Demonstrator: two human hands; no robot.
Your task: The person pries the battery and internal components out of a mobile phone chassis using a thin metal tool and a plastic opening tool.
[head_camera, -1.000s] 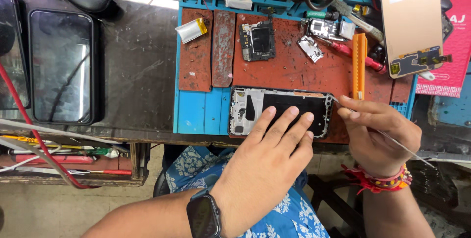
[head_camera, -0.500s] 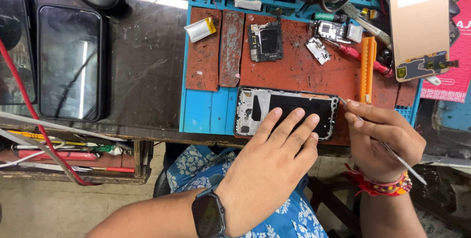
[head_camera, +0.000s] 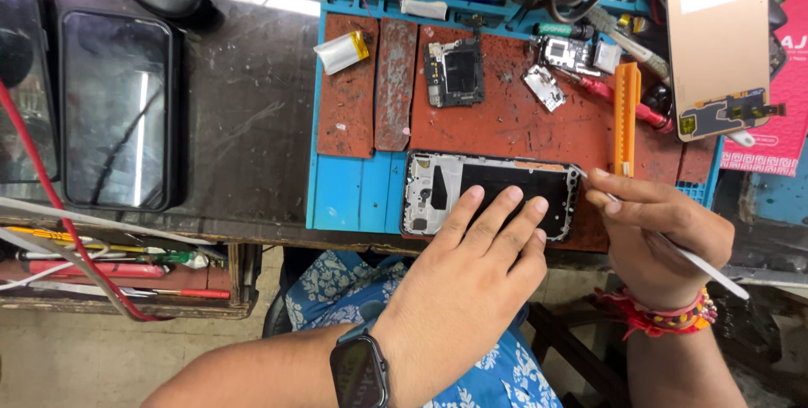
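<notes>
I have the opened phone frame (head_camera: 492,193) lying flat at the near edge of the blue-and-red work mat (head_camera: 353,198), itself close to the counter (head_camera: 244,122) edge. My left hand (head_camera: 471,290) lies on it with fingers spread flat, clamping nothing, just pressing down; my right hand (head_camera: 656,235) has its grip pressed together, pinching a thin metal pry tool (head_camera: 699,261) whose tip sits at the frame's right end. The risk I see is the tip slipping: if I lever too hard, it could skid across the dark inner panel or jab my left fingertips (head_camera: 539,206) just beside it. With the frame so near the edge, uneven pressure might tip it toward my lap. The loose circuit board (head_camera: 454,71) and small silver parts (head_camera: 545,88) further back could be knocked if my right wrist swings
</notes>
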